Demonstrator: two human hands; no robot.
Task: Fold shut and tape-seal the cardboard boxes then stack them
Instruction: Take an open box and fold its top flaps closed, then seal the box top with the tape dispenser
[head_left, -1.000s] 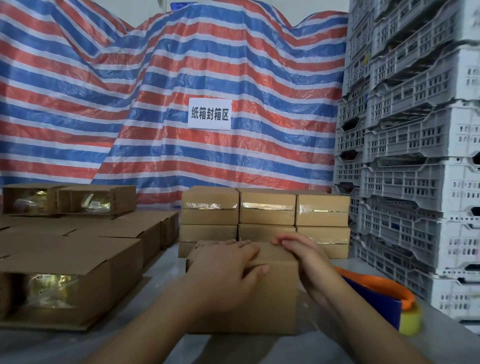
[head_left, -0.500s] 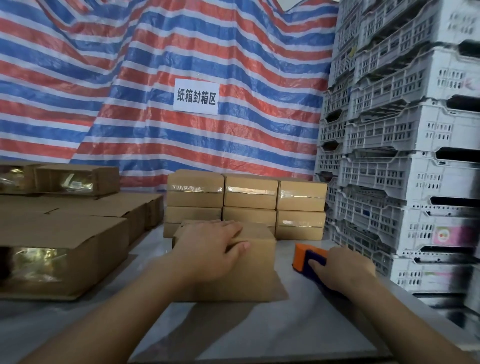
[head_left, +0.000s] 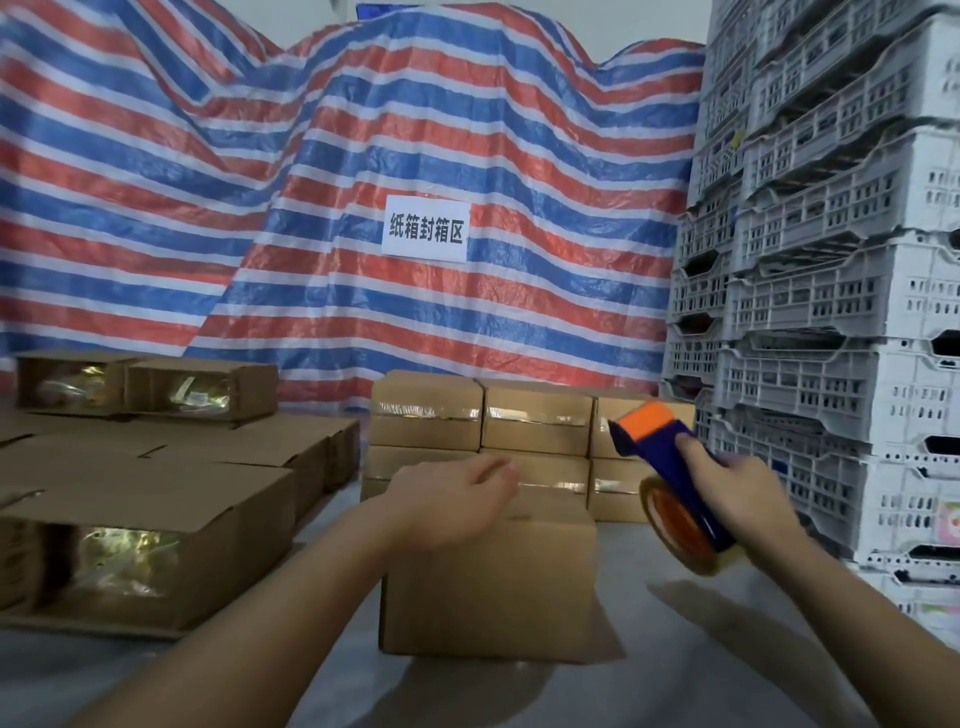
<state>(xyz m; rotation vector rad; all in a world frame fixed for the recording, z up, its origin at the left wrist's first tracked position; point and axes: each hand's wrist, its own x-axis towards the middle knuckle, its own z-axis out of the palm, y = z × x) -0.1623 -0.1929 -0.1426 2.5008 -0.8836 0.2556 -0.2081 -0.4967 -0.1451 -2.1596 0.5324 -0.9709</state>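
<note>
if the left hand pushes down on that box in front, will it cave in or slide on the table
Probably neither. The box looks like stiff cardboard with square, uncrushed edges, so its top should hold under the left hand. Its broad base sits flat on the table, so tipping seems unlikely. The surface looks smooth, though, so a sideways push might slide it.

Both forearms are bare to the frame's lower edge — no sleeves, gloves, rings or watch on either hand.
</note>
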